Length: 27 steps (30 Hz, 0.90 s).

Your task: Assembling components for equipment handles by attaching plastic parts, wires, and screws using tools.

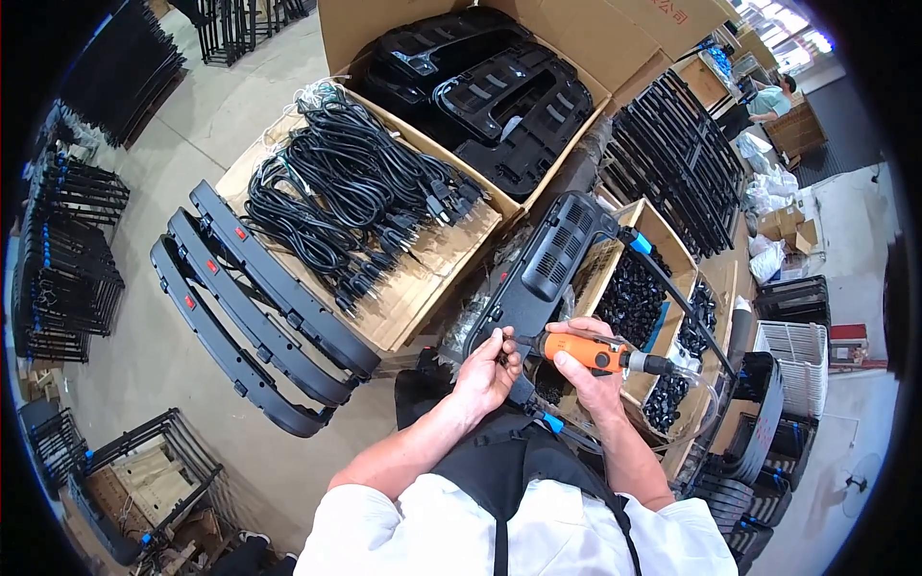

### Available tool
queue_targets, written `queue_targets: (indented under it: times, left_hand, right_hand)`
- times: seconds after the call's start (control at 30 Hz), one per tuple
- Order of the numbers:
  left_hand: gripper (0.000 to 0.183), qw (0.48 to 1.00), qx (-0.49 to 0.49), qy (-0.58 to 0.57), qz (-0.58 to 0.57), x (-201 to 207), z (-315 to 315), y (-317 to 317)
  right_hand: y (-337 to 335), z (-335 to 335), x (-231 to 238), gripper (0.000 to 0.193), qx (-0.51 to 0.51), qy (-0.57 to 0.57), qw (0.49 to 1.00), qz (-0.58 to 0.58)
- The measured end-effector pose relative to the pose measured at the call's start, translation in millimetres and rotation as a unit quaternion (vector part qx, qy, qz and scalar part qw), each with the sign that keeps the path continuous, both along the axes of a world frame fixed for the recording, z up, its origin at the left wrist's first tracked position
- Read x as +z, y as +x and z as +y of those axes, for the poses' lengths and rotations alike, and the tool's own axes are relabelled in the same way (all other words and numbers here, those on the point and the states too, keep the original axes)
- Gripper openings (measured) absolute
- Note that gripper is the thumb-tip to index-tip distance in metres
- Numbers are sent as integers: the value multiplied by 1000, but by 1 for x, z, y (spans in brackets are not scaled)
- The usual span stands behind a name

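Right hand (597,382) grips an orange power screwdriver (582,352); left hand (488,376) curls near its tip, contents unclear; beyond both, red lettering (667,12) marks a cardboard flap (600,36).

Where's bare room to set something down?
Free: concrete floor between the curved black frames and the racks at far left; cardboard strip between cable plugs and its edge. Crowded: bins of black parts beside the right hand.
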<state>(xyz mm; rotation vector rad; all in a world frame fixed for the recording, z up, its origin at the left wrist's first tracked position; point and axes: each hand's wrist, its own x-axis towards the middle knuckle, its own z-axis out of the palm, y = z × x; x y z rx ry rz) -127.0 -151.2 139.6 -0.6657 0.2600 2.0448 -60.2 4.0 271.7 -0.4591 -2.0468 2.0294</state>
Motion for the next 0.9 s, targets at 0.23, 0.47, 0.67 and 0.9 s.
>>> queue_targets:
  times: [0.23, 0.47, 0.67, 0.9]
  left_hand:
    - [30, 999, 19, -27, -6, 3, -1, -8]
    - [30, 999, 5, -39, 10, -7, -5, -12]
    - [29, 998, -16, -36, 41, -14, -7, -15]
    - [27, 993, -63, -41, 88, -15, -16, -19]
  right_hand:
    - [-12, -14, -28, 51, 32, 97, 995, 0]
    - [-24, -22, -25, 51, 46, 115, 992, -22]
    - [-33, -34, -11, 50, 63, 125, 990, -16]
    - [-38, -32, -15, 43, 57, 147, 987, -26]
